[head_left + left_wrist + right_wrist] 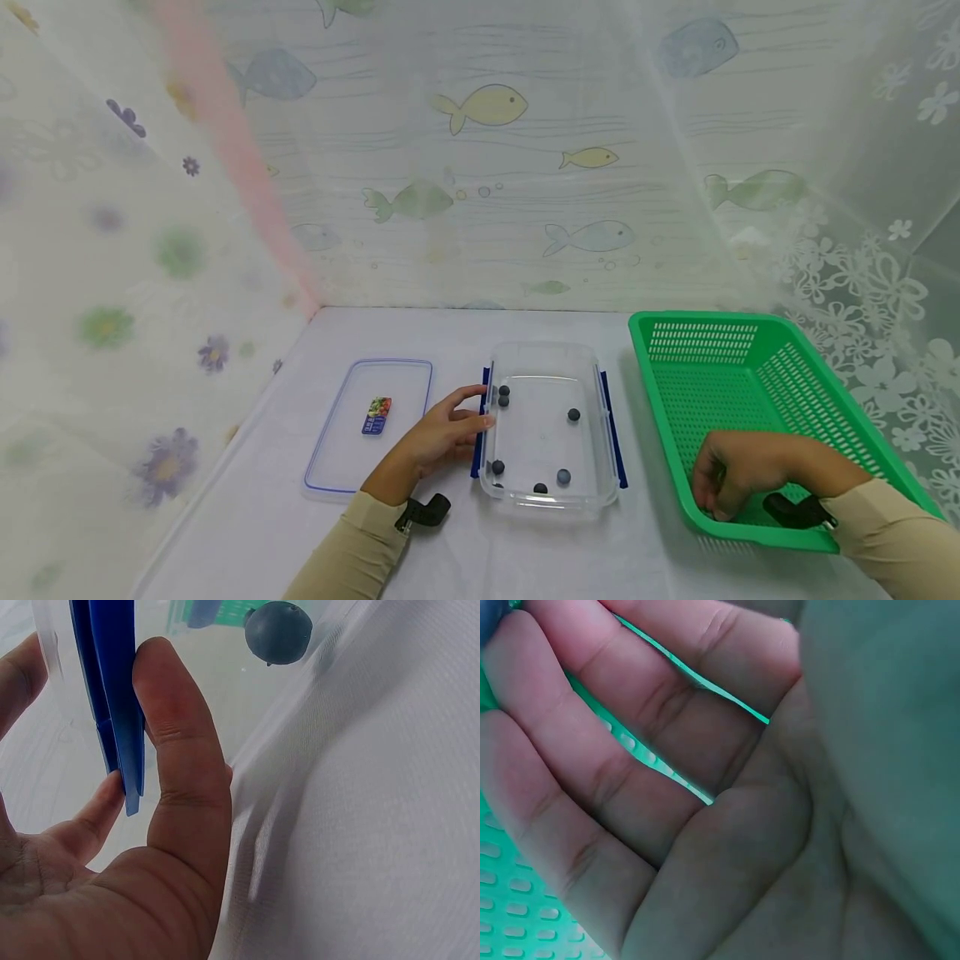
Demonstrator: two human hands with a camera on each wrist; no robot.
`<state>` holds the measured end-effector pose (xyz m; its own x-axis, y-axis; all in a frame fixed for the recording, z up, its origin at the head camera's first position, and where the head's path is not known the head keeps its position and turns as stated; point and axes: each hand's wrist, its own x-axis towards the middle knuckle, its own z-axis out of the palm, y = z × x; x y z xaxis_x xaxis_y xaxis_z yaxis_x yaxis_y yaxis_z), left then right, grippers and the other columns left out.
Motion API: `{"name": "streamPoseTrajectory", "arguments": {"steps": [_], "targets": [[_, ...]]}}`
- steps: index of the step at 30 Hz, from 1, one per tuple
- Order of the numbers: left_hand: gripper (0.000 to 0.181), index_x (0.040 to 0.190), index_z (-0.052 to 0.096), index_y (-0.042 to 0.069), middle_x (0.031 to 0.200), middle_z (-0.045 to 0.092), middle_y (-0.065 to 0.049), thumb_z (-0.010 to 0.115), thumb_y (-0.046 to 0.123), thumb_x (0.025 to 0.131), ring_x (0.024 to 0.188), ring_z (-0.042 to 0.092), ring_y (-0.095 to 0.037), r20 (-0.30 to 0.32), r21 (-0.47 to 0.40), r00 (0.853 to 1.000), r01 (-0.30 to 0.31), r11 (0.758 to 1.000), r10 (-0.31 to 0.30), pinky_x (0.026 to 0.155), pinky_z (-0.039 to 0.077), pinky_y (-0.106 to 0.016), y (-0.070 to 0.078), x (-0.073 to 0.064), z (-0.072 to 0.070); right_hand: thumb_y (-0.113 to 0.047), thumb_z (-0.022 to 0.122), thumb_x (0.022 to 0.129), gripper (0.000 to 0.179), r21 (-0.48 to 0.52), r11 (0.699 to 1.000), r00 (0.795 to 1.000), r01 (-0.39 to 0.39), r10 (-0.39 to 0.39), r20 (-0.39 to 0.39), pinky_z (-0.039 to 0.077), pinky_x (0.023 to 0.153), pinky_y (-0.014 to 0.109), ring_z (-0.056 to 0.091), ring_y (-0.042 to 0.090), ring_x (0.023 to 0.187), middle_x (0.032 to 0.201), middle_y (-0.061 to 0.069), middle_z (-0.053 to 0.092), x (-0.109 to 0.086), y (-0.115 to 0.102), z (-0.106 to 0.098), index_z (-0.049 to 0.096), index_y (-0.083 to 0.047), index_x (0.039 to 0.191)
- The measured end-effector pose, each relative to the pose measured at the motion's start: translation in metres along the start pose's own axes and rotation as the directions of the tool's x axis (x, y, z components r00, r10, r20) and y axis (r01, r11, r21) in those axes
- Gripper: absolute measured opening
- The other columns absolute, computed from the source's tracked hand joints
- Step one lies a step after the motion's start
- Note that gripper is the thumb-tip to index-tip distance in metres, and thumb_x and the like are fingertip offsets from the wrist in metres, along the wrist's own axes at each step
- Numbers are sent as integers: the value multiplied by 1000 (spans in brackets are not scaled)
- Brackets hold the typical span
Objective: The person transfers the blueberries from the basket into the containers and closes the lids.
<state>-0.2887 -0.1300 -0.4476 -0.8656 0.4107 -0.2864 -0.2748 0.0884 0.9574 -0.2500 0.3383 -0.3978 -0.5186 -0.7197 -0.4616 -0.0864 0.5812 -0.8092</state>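
A clear plastic container (540, 433) with blue side latches holds several blueberries (573, 414). Its left side is held by my left hand (442, 433), the thumb against the blue latch (120, 697) and other fingers on its far side. A blueberry (278, 633) shows through the clear wall in the left wrist view. Down in the near left corner of the green basket (780, 329) is my right hand (738, 471). Its fingers reach toward the bottom, fairly straight in the right wrist view. A dark blueberry (489, 616) shows partly by the fingertips; the thumb tip is hidden there.
On the left lies a clear lid (337, 450) with a blue rim and a small printed label. A white cloth (540, 558) covers the table. Patterned curtains (480, 183) hang behind and at both sides.
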Motion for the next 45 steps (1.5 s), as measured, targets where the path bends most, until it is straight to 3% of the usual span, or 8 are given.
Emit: {"name": "streamPoseTrajectory", "arguments": {"steps": [12,30,45], "targets": [[72,153,44,36,128,64,-15,81,38,91,93,68,-22,4,1,1000,-1,1000,1,83,61,-37,1,-1,0,-7,74,91,4,-51,998,999,42,-41,24,49,54,21,55,1,61,74,-4,72,3,-3,2,77,-5,88],[73,152,45,35,127,64,-19,82,39,90,89,66,-21,-3,4,1000,5,1000,-5,80,61,-35,1,-2,1,-3,74,88,6,-47,998,997,48,-45,55,51,57,21,57,1,63,78,-3,74,3,1,-1,77,-7,90],[70,154,43,31,128,63,-20,78,36,94,90,68,-20,12,6,1000,-11,1000,11,84,61,-37,1,-1,1,-3,72,91,5,-68,988,990,136,-134,41,55,60,25,62,1,68,83,2,75,1,-4,-7,76,-4,93]]}}
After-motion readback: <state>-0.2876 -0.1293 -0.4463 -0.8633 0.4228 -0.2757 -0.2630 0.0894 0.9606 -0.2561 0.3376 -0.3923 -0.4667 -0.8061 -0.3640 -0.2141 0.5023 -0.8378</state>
